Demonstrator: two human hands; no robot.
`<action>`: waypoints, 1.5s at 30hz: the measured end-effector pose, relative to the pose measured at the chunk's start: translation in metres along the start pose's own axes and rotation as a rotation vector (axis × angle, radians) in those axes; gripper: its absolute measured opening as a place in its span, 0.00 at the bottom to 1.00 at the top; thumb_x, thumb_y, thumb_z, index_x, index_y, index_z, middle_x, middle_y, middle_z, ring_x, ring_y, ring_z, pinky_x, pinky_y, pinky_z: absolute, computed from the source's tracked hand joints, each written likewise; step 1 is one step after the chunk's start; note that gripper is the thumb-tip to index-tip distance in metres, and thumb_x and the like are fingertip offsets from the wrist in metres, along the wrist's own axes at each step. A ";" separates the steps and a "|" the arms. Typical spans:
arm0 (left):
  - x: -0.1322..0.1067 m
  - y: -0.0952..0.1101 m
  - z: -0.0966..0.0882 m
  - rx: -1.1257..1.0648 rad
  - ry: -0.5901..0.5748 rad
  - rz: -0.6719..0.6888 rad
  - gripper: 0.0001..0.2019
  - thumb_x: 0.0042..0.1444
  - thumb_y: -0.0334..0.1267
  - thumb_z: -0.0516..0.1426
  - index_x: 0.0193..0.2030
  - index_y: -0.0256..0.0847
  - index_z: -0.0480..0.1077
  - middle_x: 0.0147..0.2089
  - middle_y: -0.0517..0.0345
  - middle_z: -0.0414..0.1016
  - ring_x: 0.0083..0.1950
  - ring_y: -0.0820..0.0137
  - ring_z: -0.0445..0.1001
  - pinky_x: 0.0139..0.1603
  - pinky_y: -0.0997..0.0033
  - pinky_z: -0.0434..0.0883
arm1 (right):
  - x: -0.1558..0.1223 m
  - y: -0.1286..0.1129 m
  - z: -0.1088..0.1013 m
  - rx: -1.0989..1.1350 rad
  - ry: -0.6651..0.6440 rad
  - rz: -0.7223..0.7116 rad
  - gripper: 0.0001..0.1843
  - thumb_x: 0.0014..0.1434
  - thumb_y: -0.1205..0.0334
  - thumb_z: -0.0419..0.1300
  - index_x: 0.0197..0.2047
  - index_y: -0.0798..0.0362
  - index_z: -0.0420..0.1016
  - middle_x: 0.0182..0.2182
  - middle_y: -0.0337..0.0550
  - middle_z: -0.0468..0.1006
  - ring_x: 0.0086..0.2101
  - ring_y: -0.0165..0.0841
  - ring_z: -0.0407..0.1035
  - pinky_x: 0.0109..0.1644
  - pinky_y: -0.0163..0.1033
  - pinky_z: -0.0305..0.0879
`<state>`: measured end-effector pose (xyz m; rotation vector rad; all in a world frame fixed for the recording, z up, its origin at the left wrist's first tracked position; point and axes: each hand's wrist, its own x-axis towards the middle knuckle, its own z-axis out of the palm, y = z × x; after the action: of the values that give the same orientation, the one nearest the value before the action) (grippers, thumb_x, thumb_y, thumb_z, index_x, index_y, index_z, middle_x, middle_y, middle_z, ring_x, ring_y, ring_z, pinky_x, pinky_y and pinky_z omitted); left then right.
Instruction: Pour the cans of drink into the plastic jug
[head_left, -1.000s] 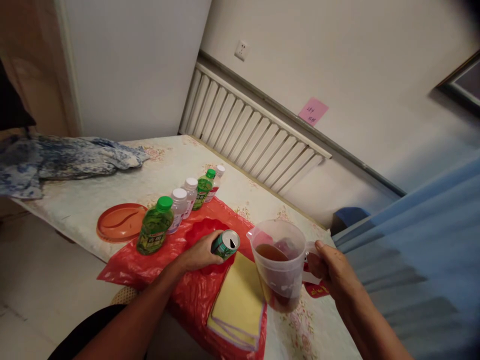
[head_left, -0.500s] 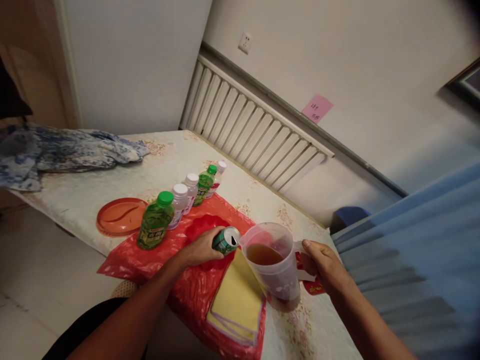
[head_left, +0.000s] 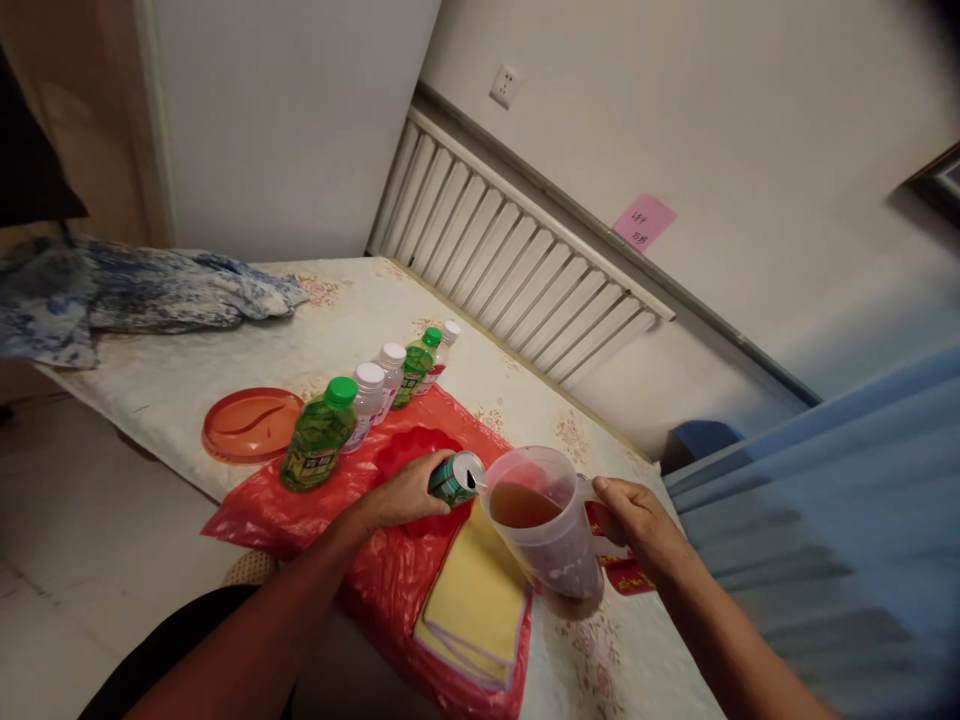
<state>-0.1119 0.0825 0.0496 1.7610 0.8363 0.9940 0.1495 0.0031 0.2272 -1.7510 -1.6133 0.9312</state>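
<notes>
My left hand [head_left: 405, 492] is closed round a green drink can [head_left: 455, 477], tipped on its side with its open top facing the pitcher. My right hand [head_left: 630, 515] grips the handle of a clear plastic pitcher [head_left: 544, 530] that holds brown liquid. The pitcher's spout touches or nearly touches the can's mouth. Both are held just above a red plastic bag [head_left: 390, 580] on the table [head_left: 187, 370]. A stack of yellow cloths [head_left: 476, 595] lies on the bag below the pitcher.
A row of small bottles, some green [head_left: 319, 448] and some white-capped [head_left: 367, 392], stands on the table beside an orange lid [head_left: 251, 425]. A blue patterned cloth [head_left: 127, 300] lies at the far left. A radiator [head_left: 517, 270] lines the wall. Blue fabric [head_left: 840, 560] fills the right.
The pitcher has moved left and down toward the can, closing the gap between spout and can mouth. The can stays in my left hand over the red bag.
</notes>
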 end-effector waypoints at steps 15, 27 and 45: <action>0.000 0.002 0.000 0.009 -0.007 -0.006 0.33 0.39 0.31 0.61 0.56 0.41 0.63 0.53 0.54 0.72 0.53 0.60 0.71 0.54 0.64 0.68 | 0.010 0.008 -0.007 -0.138 -0.030 -0.025 0.29 0.57 0.37 0.54 0.18 0.51 0.53 0.14 0.31 0.52 0.18 0.24 0.43 0.21 0.34 0.38; -0.001 0.000 -0.001 0.013 -0.015 -0.001 0.33 0.39 0.31 0.61 0.57 0.42 0.63 0.52 0.55 0.72 0.52 0.61 0.71 0.53 0.65 0.68 | 0.011 0.002 -0.004 -0.160 -0.058 -0.042 0.30 0.57 0.36 0.53 0.18 0.51 0.53 0.14 0.31 0.51 0.17 0.24 0.44 0.21 0.34 0.39; 0.001 -0.007 0.001 0.026 -0.038 -0.024 0.34 0.39 0.33 0.61 0.57 0.44 0.62 0.54 0.55 0.72 0.52 0.61 0.71 0.52 0.65 0.68 | 0.012 -0.005 -0.004 -0.184 -0.109 -0.041 0.29 0.59 0.38 0.52 0.19 0.50 0.51 0.15 0.30 0.50 0.19 0.24 0.43 0.23 0.34 0.39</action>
<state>-0.1114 0.0854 0.0429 1.7822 0.8478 0.9346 0.1503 0.0155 0.2321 -1.8083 -1.8491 0.8970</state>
